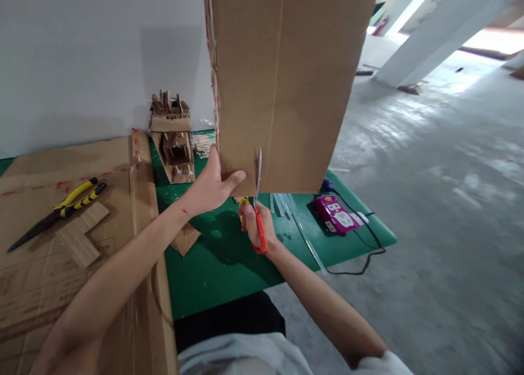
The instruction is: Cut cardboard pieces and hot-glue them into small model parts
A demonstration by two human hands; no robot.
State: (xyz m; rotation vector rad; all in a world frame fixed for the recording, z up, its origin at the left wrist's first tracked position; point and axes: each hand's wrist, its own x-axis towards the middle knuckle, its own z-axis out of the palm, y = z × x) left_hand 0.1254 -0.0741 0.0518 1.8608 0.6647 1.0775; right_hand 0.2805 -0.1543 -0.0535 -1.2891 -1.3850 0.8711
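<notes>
A large brown cardboard sheet [311, 91] stands upright before me, raised over the green tabletop [229, 277]. My left hand [213, 184] grips its lower left corner, with the thumb on the near face and the other fingers hidden behind. In my right hand [260, 225] is a pair of scissors [261, 236] with red and yellow handles. One blade points upward across the near face of the cardboard, close to my left thumb. The bottom edge of the sheet lies at the blades; how far any cut runs I cannot tell.
At left, long-nose pliers [61, 211] and cardboard strips [82, 236] rest on flattened cardboard [110, 304]. A small cardboard structure [172, 140] stands at the back. Clear glue sticks [303, 233] and a purple power strip [335, 214] with a black cable lie to the right.
</notes>
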